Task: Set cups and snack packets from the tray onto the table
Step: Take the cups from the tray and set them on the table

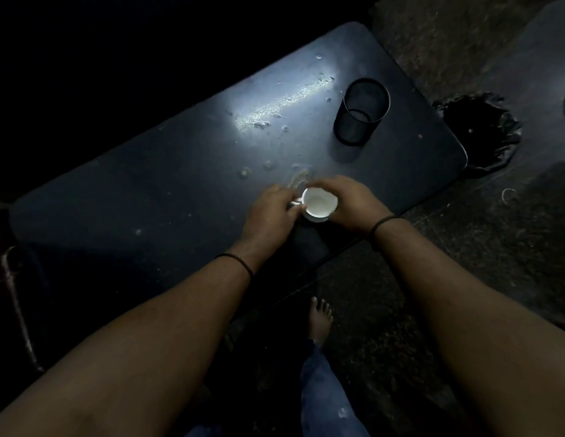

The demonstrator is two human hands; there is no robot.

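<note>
A small white cup stands upright on the dark table, near the table's front edge, with its open mouth facing up and its handle pointing to the person's left. The left hand pinches this handle with curled fingers, and the right hand wraps around the cup's right side, fingers bent over the rim. It seems the cup touches the table, but the light is poor and its base is partly hidden. Beyond the cup, toward the far right part of the table, a black mesh holder stands upright. Further right from the cup, off the table corner, a dark crumpled bag lies on the floor.
</note>
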